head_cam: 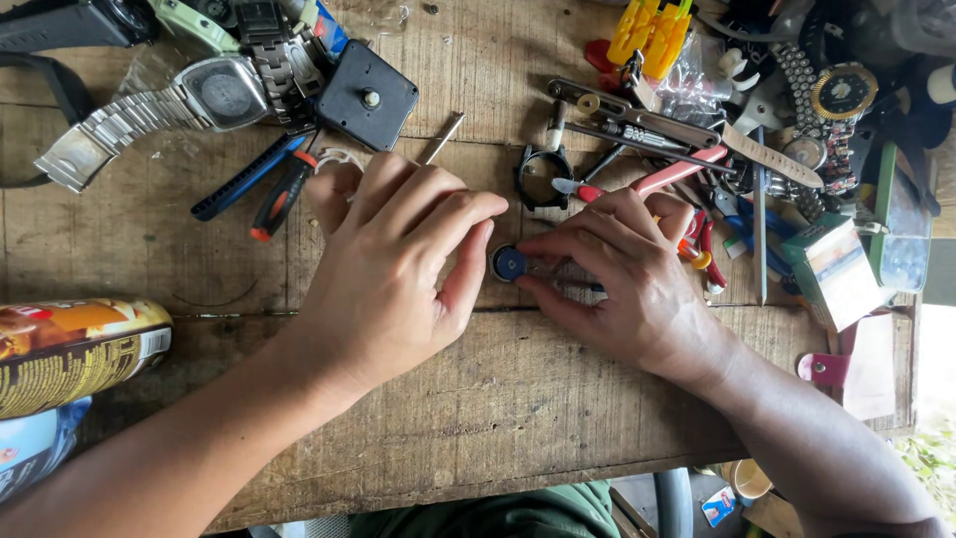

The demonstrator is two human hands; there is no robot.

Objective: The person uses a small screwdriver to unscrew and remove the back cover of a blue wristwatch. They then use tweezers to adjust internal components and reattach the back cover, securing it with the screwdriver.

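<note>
Both hands meet over the middle of a worn wooden workbench (478, 399). Between them lies a small round watch case with a blue face (510, 264). My left hand (393, 269) curls over it from the left, its thumb and forefinger touching the case's left edge. My right hand (622, 274) pinches the case from the right with thumb and forefinger; the strap side is hidden under those fingers.
A steel-bracelet watch (149, 110), a black square clock movement (367, 97), pliers (274, 189), red-handled cutters (657, 179), a black ring holder (543, 177) and loose tools crowd the back. A printed can (70, 349) lies at left. A small box (832, 269) sits at right.
</note>
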